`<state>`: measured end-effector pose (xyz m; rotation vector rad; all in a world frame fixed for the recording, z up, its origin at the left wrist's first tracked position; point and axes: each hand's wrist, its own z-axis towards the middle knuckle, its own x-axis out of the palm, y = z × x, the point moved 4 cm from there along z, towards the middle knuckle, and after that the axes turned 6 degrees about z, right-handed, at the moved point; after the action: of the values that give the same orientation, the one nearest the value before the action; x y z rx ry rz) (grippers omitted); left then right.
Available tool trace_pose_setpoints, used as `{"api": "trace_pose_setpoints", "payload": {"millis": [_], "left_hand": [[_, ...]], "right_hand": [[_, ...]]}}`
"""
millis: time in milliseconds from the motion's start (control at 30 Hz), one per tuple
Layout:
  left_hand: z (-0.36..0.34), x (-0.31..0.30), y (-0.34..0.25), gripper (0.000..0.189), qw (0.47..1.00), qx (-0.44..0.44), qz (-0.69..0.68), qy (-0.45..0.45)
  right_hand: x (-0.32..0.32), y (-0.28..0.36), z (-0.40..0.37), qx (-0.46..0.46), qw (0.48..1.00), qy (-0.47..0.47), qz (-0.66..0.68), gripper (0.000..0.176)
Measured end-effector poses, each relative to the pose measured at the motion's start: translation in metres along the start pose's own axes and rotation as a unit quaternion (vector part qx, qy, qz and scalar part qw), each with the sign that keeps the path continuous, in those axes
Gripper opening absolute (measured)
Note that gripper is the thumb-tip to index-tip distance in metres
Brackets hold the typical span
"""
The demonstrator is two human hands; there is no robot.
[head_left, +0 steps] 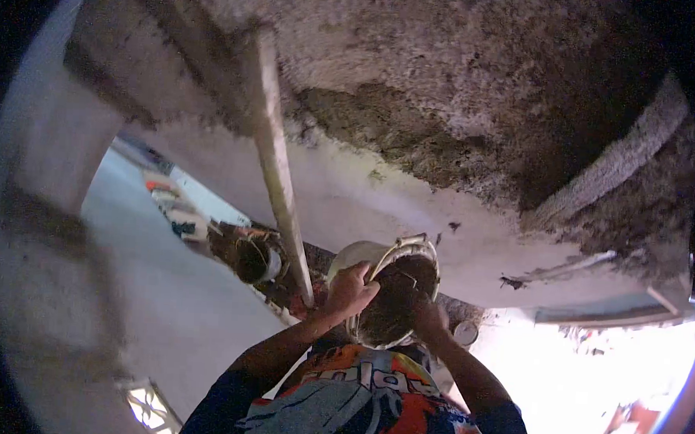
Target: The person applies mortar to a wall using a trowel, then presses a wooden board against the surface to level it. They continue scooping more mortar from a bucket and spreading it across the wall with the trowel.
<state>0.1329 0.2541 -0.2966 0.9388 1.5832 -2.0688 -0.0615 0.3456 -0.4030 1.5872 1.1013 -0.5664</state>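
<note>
- Spill risk: white bucket (359, 258), full of dark wet mix (396, 304), is held up over a co-worker's head. A tilt toward 6 o'clock would dump it on the jersey (371, 389).
- Knock risk: wooden pole (276, 159) stands just at the bucket's 9 o'clock, so a sideways swing could strike it.
- Co-worker's hand (350, 291) is clenched over the rim at the bucket's 8 o'clock.
- Co-worker's second hand (430, 315) is on the rim at 4 o'clock. It is blurred but probably closed.
- Own hands are out of view, so I cannot tell their state.
- Bucket sits just past frame centre, toward 6 o'clock.
</note>
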Motion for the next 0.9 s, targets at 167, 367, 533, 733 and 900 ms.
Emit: {"api": "trace_pose_setpoints", "payload": {"millis": [167,367,533,733,900], "left_hand": [[0.05,-0.03,0.039,0.021,0.999,-0.036,0.004,0.025],[0.096,-0.059,0.051,0.018,0.988,0.035,-0.063,0.135],[0.125,-0.08,0.036,0.016,0.953,0.181,-0.085,0.227],[0.134,-0.092,0.054,0.017,0.945,0.114,-0.167,0.257],[0.129,-0.117,0.06,0.024,0.934,-0.058,-0.234,0.264]], "right_hand": [[-0.021,0.082,-0.014,-0.008,0.998,0.04,-0.056,0.038],[-0.004,0.071,0.038,0.142,0.975,-0.165,0.039,0.031],[-0.016,0.189,0.037,0.084,0.934,-0.038,0.344,0.026],[0.016,0.235,0.045,-0.106,0.988,-0.109,-0.013,0.029],[0.015,0.243,0.026,0.146,0.621,-0.05,0.768,0.03]]}}
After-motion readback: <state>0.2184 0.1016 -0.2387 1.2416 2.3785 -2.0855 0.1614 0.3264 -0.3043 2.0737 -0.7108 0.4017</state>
